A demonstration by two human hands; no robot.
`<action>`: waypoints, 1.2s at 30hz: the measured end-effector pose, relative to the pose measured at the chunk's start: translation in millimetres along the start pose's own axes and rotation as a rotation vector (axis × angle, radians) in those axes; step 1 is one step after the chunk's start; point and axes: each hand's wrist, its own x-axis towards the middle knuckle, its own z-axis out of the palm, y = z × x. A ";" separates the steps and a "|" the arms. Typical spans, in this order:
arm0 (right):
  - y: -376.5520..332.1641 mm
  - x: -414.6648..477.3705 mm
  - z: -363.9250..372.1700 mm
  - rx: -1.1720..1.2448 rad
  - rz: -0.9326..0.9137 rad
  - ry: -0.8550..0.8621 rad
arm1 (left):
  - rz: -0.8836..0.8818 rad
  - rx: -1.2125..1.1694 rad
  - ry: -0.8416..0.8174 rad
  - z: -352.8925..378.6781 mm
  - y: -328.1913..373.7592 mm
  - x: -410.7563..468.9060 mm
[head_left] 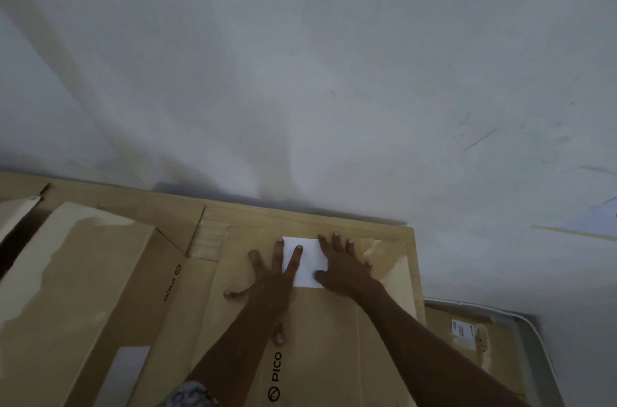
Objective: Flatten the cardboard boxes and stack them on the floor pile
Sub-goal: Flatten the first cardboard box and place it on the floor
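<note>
A flattened brown cardboard box (334, 340) printed with PICO lies on top of the pile against the white wall. Both hands press flat on it with fingers spread. My left hand (272, 276) lies partly over a white label (309, 259) near the box's far edge. My right hand (344, 268) lies beside it, its thumb on the same label. More flat cardboard (300, 216) shows underneath, along the wall.
To the left sits another PICO cardboard box (83, 289), still with volume, with pale torn patches. At lower right another cardboard piece (460, 333) with a sticker lies beside a grey curved edge (534, 346). The scuffed white wall (334, 72) fills the upper view.
</note>
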 end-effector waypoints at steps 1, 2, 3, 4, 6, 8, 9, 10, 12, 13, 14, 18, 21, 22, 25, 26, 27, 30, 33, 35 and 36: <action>1.1 -1.4 2.9 0.015 0.000 0.021 | 0.010 0.001 -0.029 -0.3 -1.1 1.7; 1.6 -0.9 7.5 0.010 0.007 0.042 | 0.028 -0.025 -0.083 -3.9 -3.8 4.4; 1.9 0.2 11.8 -0.007 0.014 0.062 | 0.045 -0.054 -0.147 -8.7 -8.1 6.2; 1.3 1.7 13.8 -0.019 0.017 0.075 | 0.062 -0.083 -0.195 -15.2 -12.4 7.0; -2.1 1.3 12.1 -0.007 0.012 0.082 | 0.065 -0.151 -0.219 -26.1 -15.8 3.4; -0.1 -5.5 10.6 0.028 -0.006 0.098 | 0.013 -0.196 -0.186 -32.1 -10.7 -2.9; 2.5 -12.8 13.4 0.057 -0.002 0.098 | -0.026 -0.186 -0.179 -34.7 -8.8 -4.8; 6.5 -23.7 19.9 0.080 0.023 0.100 | -0.059 -0.180 -0.175 -36.7 -8.9 -4.2; 22.5 -52.6 37.8 0.081 0.145 0.115 | -0.053 -0.199 -0.177 -36.1 -12.8 2.5; 31.7 -65.7 46.5 0.078 0.227 0.107 | -0.035 -0.210 -0.181 -35.7 -15.7 5.8; 38.7 -75.9 53.7 0.076 0.285 0.094 | -0.029 -0.222 -0.189 -36.7 -17.9 6.8; 44.0 -80.3 61.6 0.062 0.280 0.132 | -0.037 -0.211 -0.171 -34.7 -16.0 3.2; 39.3 -83.2 59.2 0.080 0.257 0.146 | -0.083 -0.117 -0.074 -18.3 -12.2 -13.5; 39.2 -86.0 59.6 0.077 0.244 0.150 | -0.075 -0.084 -0.001 -4.6 -9.0 -27.9; 40.6 -92.2 57.1 0.069 0.226 0.151 | -0.033 -0.037 0.143 52.7 5.8 -82.3; 40.5 -93.6 56.7 0.066 0.222 0.157 | -0.019 -0.062 0.109 70.1 7.9 -98.6; 39.3 -95.2 57.0 0.069 0.226 0.160 | -0.009 -0.075 0.046 84.1 8.5 -110.9; 27.7 -104.2 67.5 0.088 0.232 0.181 | 0.047 -0.021 -0.027 101.9 4.8 -119.2; 18.6 -138.0 99.0 0.101 0.176 0.149 | 0.045 -0.022 -0.002 98.7 5.7 -116.4; 23.1 -175.6 130.0 0.072 0.169 0.102 | 0.041 -0.009 0.030 100.0 6.0 -118.3; 26.5 -194.4 144.4 0.044 0.178 0.090 | 0.040 0.011 0.044 100.8 6.1 -121.9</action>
